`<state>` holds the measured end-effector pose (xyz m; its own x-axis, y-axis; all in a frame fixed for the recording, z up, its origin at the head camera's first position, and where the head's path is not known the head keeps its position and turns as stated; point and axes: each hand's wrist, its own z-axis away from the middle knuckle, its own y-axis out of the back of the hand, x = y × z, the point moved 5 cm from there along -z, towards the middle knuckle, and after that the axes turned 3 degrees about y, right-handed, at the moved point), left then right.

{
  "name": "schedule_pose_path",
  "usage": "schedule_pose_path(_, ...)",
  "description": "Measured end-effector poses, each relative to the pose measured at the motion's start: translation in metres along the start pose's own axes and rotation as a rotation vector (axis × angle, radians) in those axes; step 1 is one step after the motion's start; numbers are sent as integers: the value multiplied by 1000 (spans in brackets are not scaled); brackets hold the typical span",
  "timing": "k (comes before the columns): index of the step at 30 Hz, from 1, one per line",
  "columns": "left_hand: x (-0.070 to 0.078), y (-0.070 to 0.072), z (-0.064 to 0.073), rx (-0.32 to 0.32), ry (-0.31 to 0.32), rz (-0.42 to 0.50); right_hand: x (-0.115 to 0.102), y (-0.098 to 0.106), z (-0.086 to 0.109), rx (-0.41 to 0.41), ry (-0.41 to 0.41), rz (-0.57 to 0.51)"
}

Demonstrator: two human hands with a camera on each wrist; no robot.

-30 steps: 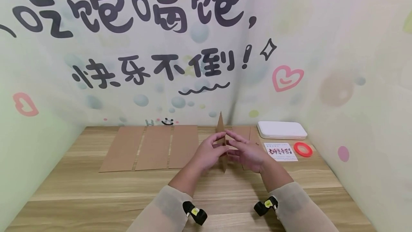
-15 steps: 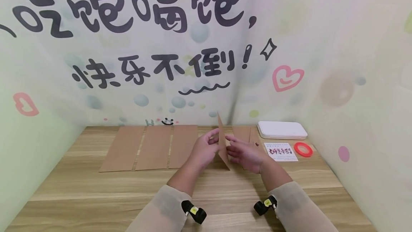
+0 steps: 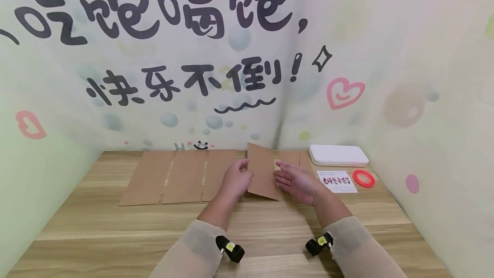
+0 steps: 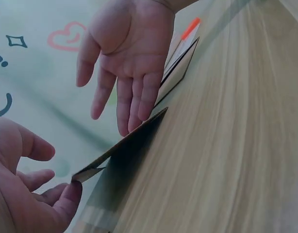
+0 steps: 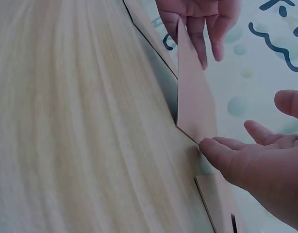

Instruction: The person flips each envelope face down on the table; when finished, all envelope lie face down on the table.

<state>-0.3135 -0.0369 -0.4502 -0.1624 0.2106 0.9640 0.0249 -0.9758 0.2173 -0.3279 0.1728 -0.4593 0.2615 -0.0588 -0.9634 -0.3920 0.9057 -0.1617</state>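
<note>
A brown kraft card point(image 3: 263, 173) is tilted over the wooden table, its left side raised and its right side low. My left hand point(image 3: 236, 178) is at its left edge. In the left wrist view, that hand's fingers point(image 4: 69, 196) touch the raised edge from below, while the thumb stays off it. My right hand point(image 3: 299, 181) is held beside the card's right edge with its fingers straight. The right wrist view shows its fingertips point(image 5: 207, 145) close to the low edge; contact is hard to tell. Brown pieces of the same colour point(image 3: 302, 160) lie partly behind the right hand.
Three brown cards, left point(image 3: 146, 178), middle point(image 3: 185, 177) and right point(image 3: 220, 175), lie in a row on the wooden table point(image 3: 127, 239). At right are a white case point(image 3: 338, 155), a printed white card point(image 3: 336, 182) and a red ring point(image 3: 363, 179). A printed cloth point(image 3: 193, 128) hangs behind.
The kraft card has gone from standing upright between both hands to leaning down toward the right. My left hand has moved slightly left; the right hand's fingers have come away from the card's face.
</note>
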Motion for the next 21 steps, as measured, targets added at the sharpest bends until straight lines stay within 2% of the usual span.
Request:
schedule_pose_path(3,-6,2,-4,-19,16,-27,0,0,0,-9,1,-6)
schedule_pose_path(6,-7,4,-6,-60,26,-98,0,0,-1,-16,1,-7)
schedule_pose_path(9,-5,4,-5,-100,26,-171,1,-1,-2,-30,7,-4)
schedule_pose_path(12,-1,4,-3,-132,20,-200,2,-2,-3,-37,13,-6)
schedule_pose_path(21,0,5,1,-129,18,-220,3,-4,-2,-61,15,-21)
